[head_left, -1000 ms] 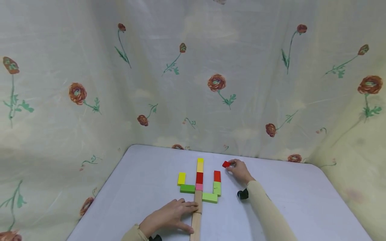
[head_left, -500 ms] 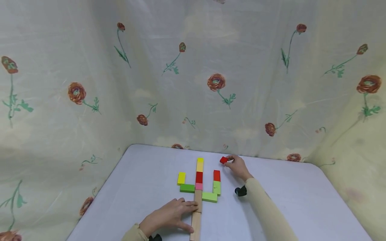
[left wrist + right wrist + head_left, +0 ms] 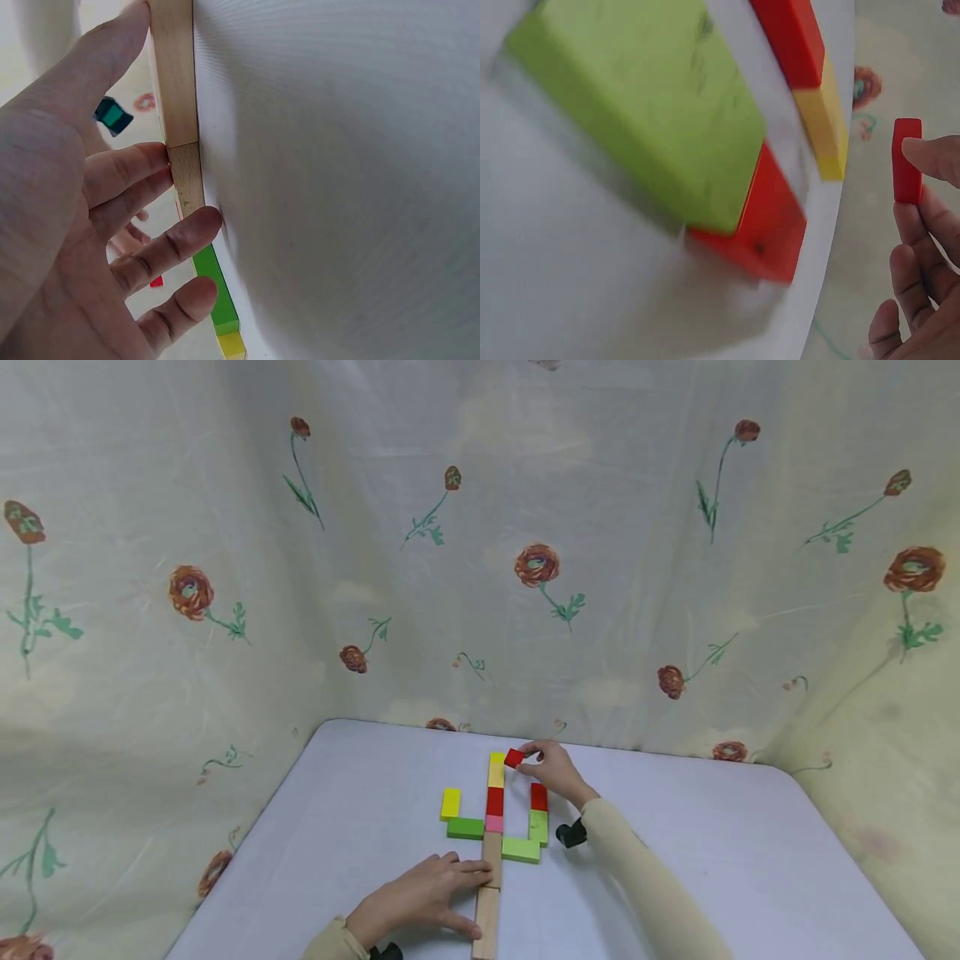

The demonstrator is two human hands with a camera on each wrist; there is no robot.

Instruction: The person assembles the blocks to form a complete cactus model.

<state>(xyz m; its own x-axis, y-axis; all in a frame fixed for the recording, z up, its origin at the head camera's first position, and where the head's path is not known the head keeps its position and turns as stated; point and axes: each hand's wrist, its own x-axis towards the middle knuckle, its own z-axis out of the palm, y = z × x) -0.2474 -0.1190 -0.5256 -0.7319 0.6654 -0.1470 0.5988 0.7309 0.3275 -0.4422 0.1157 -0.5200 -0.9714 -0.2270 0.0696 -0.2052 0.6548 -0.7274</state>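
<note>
My right hand [image 3: 558,772] pinches a small red block [image 3: 907,161] between thumb and fingers. In the head view the block hangs just right of the yellow block [image 3: 497,758] at the far end of a row. My left hand [image 3: 426,897] rests its relaxed fingers and thumb against the left side of two plain wooden blocks [image 3: 487,920]. Beyond them the row runs through a pink block [image 3: 494,823], a red block [image 3: 496,802] and a pale yellow block [image 3: 497,776]. A dark green block [image 3: 466,828] sticks out left and a light green block [image 3: 521,850] right.
An upright yellow block [image 3: 451,804] meets the dark green one's outer end. On the right, another light green block [image 3: 538,827] and a red block [image 3: 538,797] stand in line below my right wrist. A flowered curtain [image 3: 480,568] hangs behind the white table [image 3: 360,802].
My right hand has carried the red block leftward, from right of the right-hand red block over to the far end of the middle row. My left hand has stayed in place.
</note>
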